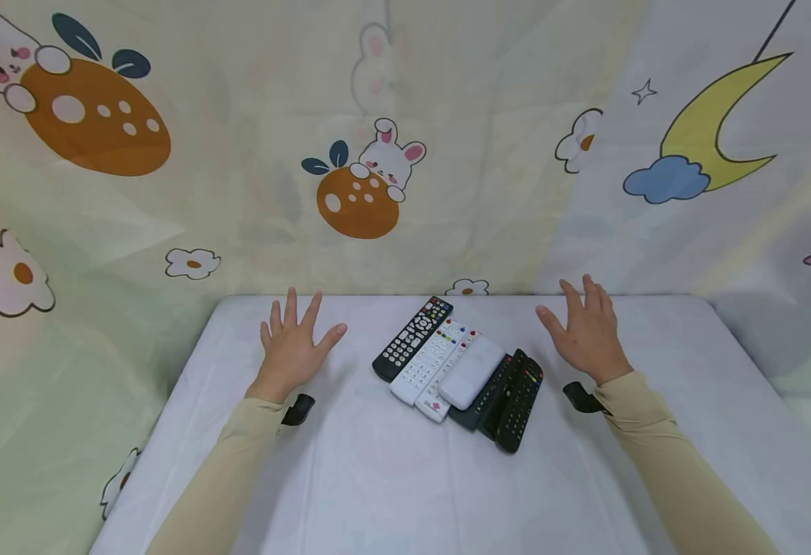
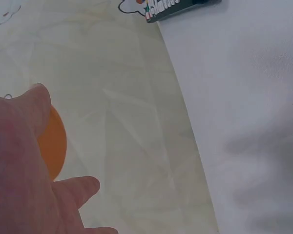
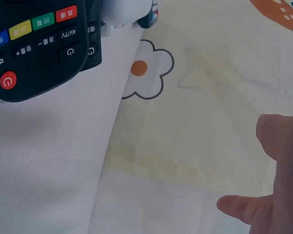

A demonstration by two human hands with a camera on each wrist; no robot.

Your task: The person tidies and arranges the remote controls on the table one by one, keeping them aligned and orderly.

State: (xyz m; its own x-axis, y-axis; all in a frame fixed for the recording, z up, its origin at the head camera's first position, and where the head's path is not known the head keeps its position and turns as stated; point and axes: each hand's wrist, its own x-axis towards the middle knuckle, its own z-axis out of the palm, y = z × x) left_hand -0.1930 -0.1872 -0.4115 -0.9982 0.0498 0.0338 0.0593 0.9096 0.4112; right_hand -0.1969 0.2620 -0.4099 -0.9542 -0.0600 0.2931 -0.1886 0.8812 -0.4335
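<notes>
- The left hand hovers over the left part of the white tabletop, fingers spread and straight, holding nothing.
- Well to its right lies a row of remotes, packed side by side and slanted: a black remote at the left end, then two white remotes, then a plain white remote lying partly on its neighbours.
- Two more black remotes close the row on the right; the right wrist view shows coloured buttons on one.
- The right hand hangs just right of the row, fingers released and spread, touching no remote.
- A cartoon-printed cloth hangs behind the tabletop.
</notes>
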